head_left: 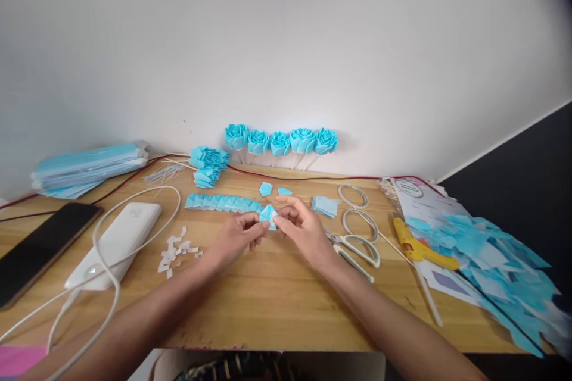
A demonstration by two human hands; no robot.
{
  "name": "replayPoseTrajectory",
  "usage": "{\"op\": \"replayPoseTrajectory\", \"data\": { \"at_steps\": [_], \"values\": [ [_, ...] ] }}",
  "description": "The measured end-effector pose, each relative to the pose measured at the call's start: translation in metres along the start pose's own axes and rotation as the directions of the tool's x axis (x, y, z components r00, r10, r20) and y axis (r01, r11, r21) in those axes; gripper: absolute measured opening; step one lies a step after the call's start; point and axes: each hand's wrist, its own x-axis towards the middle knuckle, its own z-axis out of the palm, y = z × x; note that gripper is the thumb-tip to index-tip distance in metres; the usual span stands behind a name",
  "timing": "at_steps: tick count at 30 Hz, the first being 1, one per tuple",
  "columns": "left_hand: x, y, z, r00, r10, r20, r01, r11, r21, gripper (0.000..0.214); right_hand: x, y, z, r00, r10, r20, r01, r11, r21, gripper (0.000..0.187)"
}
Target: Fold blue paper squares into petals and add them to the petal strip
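A small folded piece of blue paper [269, 214] is pinched between both hands over the middle of the table. My left hand [239, 232] grips its lower left side, thumb and fingers pressed together. On its right side, my right hand [304, 229] closes thumb and fingers on the white part. Just behind lies a row of overlapping folded blue petals [221, 202]. Two loose blue paper pieces, a pentagon-shaped one [266, 189] and a smaller one [285, 191], rest beyond the fingers. A stack of pale blue paper squares [325, 206] sits right of my right hand.
Scissors [355, 250], tape rolls [360, 224] and a yellow glue gun [420, 245] lie to the right, before heaped blue paper [487, 268]. Blue paper flowers [280, 143] lean on the wall. White scraps [174, 250], a cabled power bank [118, 244] and a phone [44, 250] are left.
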Motion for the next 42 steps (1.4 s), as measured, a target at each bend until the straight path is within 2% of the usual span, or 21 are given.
{"op": "replayPoseTrajectory", "data": {
  "at_steps": [5,7,12,14,16,18,23,26,31,33,38,42],
  "values": [
    [-0.004,-0.001,0.0,0.999,0.022,0.04,-0.028,0.99,0.139,0.032,-0.007,0.008,-0.001,0.995,0.041,0.095,-0.051,0.992,0.115,0.055],
    [-0.007,0.001,0.001,0.998,0.036,0.045,-0.043,0.981,0.188,0.029,-0.008,0.009,-0.001,0.993,0.067,0.101,-0.076,0.993,0.085,0.053],
    [-0.008,0.004,0.003,0.999,-0.004,0.048,-0.007,0.974,0.227,0.026,-0.008,0.004,-0.005,0.994,0.105,0.031,-0.106,0.994,0.017,0.035],
    [-0.008,0.002,0.003,0.998,-0.018,0.062,0.002,0.972,0.236,0.026,-0.008,0.004,-0.005,0.991,0.104,0.079,-0.108,0.994,0.037,0.036],
    [-0.008,0.0,0.005,0.998,-0.01,0.07,-0.009,0.967,0.256,0.025,-0.009,0.006,-0.005,0.983,0.099,0.153,-0.113,0.99,0.084,0.043],
    [-0.009,-0.001,0.007,0.998,0.02,0.067,-0.039,0.956,0.29,0.024,-0.01,0.009,-0.002,0.979,0.095,0.179,-0.112,0.99,0.091,0.05],
    [-0.012,-0.002,0.011,0.991,0.108,0.076,-0.129,0.913,0.387,0.029,-0.011,0.009,0.002,0.993,0.103,0.059,-0.105,0.994,0.033,0.041],
    [-0.011,-0.002,0.009,0.993,0.088,0.077,-0.11,0.929,0.352,0.029,-0.01,0.008,-0.002,0.992,0.12,0.036,-0.122,0.991,0.062,0.037],
    [-0.008,-0.005,0.003,1.0,0.001,-0.008,0.0,0.983,0.182,0.032,-0.009,0.006,-0.01,0.991,0.112,0.07,-0.12,0.985,0.127,0.041],
    [-0.006,-0.006,0.001,1.0,0.001,-0.029,0.003,0.989,0.145,0.032,-0.008,0.005,-0.009,0.988,0.113,0.102,-0.125,0.985,0.119,0.042],
    [-0.008,-0.001,-0.002,1.0,0.006,0.004,-0.006,0.989,0.151,0.035,-0.008,0.002,-0.006,0.981,0.152,0.121,-0.16,0.985,0.06,0.047],
    [-0.009,0.006,-0.003,0.999,0.03,-0.037,-0.024,0.988,0.151,0.032,-0.008,0.004,-0.003,0.979,0.151,0.14,-0.161,0.985,0.061,0.049]
  ]
}}
